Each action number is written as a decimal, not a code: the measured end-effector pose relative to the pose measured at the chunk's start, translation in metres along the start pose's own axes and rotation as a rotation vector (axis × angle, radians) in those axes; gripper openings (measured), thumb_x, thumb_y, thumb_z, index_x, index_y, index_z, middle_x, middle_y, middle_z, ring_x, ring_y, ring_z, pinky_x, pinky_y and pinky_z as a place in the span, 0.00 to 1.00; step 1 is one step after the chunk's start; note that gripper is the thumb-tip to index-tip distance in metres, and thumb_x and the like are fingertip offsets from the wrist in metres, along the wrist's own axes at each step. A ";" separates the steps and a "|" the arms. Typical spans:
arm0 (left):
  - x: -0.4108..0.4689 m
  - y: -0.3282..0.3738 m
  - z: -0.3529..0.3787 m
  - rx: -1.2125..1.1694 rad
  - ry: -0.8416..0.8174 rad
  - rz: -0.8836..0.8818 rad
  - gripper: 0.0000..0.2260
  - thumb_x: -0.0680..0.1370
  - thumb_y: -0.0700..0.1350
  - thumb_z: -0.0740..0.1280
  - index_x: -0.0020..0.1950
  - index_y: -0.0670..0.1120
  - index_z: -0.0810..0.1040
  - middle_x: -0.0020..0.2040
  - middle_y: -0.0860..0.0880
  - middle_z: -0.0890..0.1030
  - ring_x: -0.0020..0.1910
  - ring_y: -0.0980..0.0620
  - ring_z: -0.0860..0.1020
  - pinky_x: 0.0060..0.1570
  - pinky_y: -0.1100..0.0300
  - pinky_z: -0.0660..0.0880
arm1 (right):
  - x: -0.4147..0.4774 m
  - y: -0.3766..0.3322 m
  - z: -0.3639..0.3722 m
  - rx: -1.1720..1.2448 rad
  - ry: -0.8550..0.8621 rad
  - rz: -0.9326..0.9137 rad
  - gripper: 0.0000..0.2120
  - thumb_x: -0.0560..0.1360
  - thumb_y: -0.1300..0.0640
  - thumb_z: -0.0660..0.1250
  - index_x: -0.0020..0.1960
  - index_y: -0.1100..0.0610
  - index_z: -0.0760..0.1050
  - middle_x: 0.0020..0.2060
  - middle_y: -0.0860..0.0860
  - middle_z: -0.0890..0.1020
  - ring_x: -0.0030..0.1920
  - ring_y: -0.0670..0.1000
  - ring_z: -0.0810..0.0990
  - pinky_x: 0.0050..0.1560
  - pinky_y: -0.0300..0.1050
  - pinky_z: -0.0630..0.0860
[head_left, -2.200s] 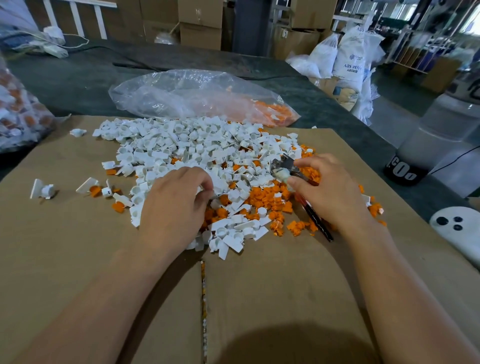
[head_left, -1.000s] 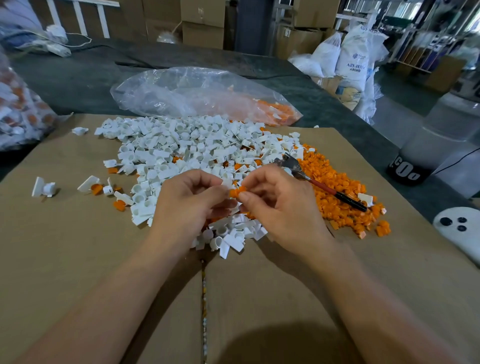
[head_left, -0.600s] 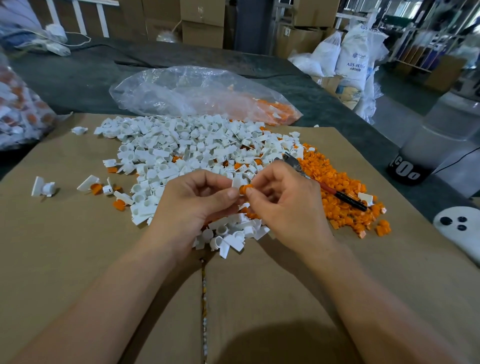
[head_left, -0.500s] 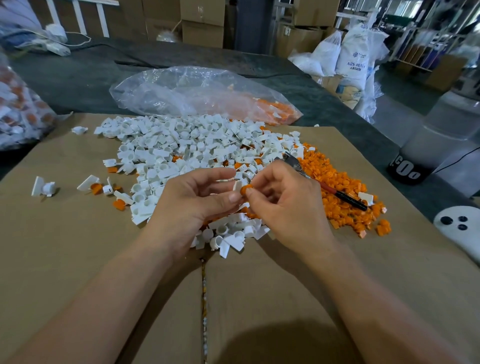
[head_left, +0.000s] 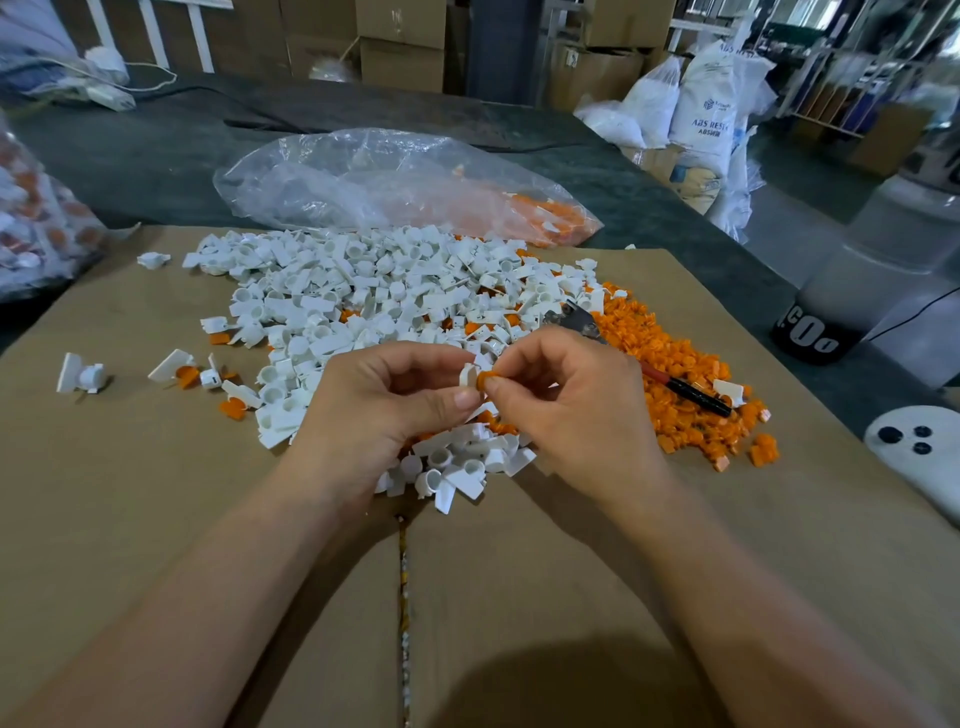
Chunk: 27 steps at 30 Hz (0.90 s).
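Observation:
My left hand (head_left: 384, 410) pinches a small white plastic cap (head_left: 467, 375) between thumb and fingers, just above the near edge of a big pile of white caps (head_left: 363, 296). My right hand (head_left: 576, 410) pinches a small orange insert (head_left: 485, 379) and holds it against the white cap. A heap of orange inserts (head_left: 680, 384) lies to the right on the cardboard sheet (head_left: 156, 519). Pliers with a red and black handle (head_left: 685, 387) lie across the orange heap, untouched.
A clear plastic bag (head_left: 395, 182) with some orange pieces lies behind the pile. Another filled bag (head_left: 36, 228) sits at far left. A white device (head_left: 919, 462) and a clear container (head_left: 878, 270) stand at right. Stray white caps (head_left: 83, 374) lie at left.
My right hand let go of the pliers, which now lie on the orange heap, and picked up an orange insert. Both hands came together and lifted slightly, the insert meeting the white cap.

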<state>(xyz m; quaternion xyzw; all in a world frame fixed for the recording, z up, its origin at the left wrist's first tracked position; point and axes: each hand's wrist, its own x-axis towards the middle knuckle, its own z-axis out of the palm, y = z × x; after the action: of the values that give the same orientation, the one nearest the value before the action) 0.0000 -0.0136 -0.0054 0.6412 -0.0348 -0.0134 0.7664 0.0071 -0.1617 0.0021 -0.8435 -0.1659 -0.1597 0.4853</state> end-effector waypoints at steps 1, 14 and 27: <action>0.000 0.000 0.000 -0.011 -0.002 0.001 0.14 0.57 0.40 0.72 0.42 0.44 0.82 0.36 0.46 0.84 0.36 0.52 0.83 0.35 0.65 0.78 | 0.000 0.000 0.000 0.046 -0.006 0.027 0.14 0.68 0.64 0.72 0.33 0.46 0.74 0.27 0.41 0.77 0.29 0.40 0.76 0.30 0.30 0.70; 0.001 -0.002 -0.003 -0.096 0.002 -0.009 0.13 0.55 0.40 0.73 0.39 0.44 0.84 0.36 0.44 0.84 0.37 0.48 0.83 0.38 0.63 0.79 | -0.003 -0.002 0.004 0.125 0.021 0.048 0.13 0.68 0.63 0.72 0.33 0.48 0.74 0.29 0.46 0.80 0.31 0.46 0.80 0.33 0.40 0.78; 0.002 -0.001 -0.002 -0.069 -0.027 -0.010 0.14 0.60 0.38 0.70 0.45 0.43 0.82 0.37 0.44 0.84 0.38 0.50 0.84 0.37 0.66 0.78 | -0.001 0.001 0.001 0.164 -0.030 0.096 0.14 0.68 0.63 0.73 0.33 0.47 0.75 0.29 0.44 0.80 0.32 0.45 0.81 0.36 0.42 0.80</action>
<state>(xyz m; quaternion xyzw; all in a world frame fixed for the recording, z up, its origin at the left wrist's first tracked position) 0.0020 -0.0120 -0.0068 0.6143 -0.0415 -0.0270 0.7875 0.0068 -0.1616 0.0010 -0.8103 -0.1447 -0.1096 0.5572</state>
